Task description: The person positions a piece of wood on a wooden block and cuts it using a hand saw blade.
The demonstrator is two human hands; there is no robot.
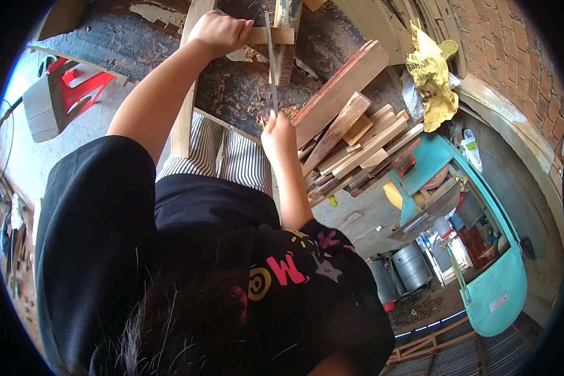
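Observation:
My left hand is closed on a short wooden piece, which reaches over to an upright-looking thick wooden block. Beside it, a long board runs down toward my lap. My right hand, nearer my body, is wrapped round the end of a long thin metal blade; its handle is hidden in my fist. The blade crosses the short piece close to the block. Wood shavings lie on the dark worktop around these pieces.
Stacked boards and offcuts lie right of my right hand. Beyond them are a yellow bag, a brick wall and a teal machine. A red chair stands at the left. Metal drums are at lower right.

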